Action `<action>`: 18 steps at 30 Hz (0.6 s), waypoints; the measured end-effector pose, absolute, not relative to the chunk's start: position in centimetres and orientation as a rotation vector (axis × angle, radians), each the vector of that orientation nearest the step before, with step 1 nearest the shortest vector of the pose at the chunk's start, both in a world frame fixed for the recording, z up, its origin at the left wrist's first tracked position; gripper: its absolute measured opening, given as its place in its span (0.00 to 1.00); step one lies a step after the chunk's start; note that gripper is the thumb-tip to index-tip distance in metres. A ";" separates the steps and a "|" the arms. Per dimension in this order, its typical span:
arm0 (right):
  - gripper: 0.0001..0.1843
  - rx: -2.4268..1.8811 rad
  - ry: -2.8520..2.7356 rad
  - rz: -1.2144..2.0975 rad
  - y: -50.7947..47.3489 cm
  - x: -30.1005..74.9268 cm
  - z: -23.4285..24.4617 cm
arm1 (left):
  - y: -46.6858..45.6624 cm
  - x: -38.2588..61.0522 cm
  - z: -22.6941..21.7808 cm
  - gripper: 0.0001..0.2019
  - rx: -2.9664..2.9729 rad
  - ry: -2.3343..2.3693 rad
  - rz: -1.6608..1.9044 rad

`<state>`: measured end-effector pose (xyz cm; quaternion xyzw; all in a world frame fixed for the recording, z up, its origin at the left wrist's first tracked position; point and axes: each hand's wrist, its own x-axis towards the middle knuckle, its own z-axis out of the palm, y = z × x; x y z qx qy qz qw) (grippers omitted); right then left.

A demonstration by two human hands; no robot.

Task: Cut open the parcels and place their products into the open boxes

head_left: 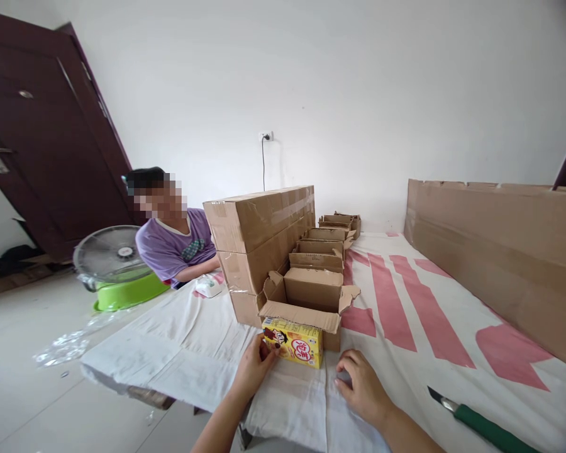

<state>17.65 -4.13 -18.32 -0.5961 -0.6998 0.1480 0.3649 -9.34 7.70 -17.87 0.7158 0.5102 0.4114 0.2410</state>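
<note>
Nearest the lens, the right hand [364, 385] rests on the white cloth with red stripes [405, 314] that covers the worktop, fingers curled down. I cannot tell whether they clamp anything. The left hand [253, 370] is well apart from it, closed on the left end of a small yellow printed cardboard box [296, 343]. The box stands on the cloth, touching the front of an open brown cardboard carton [312, 296]. Beside the carton rises a stack of taped brown boxes [261, 236]. A green-handled knife [481, 428] lies at far right, and a person in a purple shirt [177, 246] sits at left.
</note>
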 end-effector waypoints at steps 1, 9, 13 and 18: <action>0.08 -1.535 -1.801 0.379 -4.2 17.6 -18.3 | 7.7 -9.3 -17.9 0.16 1.959 1.396 1.124; 0.09 -1.550 -1.811 0.374 -4.3 17.6 -18.1 | 7.9 -9.5 -18.1 0.15 1.968 1.393 1.132; 0.08 -1.551 -1.822 0.371 -4.3 17.5 -18.1 | 8.0 -9.6 -18.5 0.14 1.967 1.396 1.126; 0.08 -1.556 -1.832 0.367 -4.3 17.5 -18.0 | 7.8 -9.4 -18.1 0.14 1.962 1.392 1.125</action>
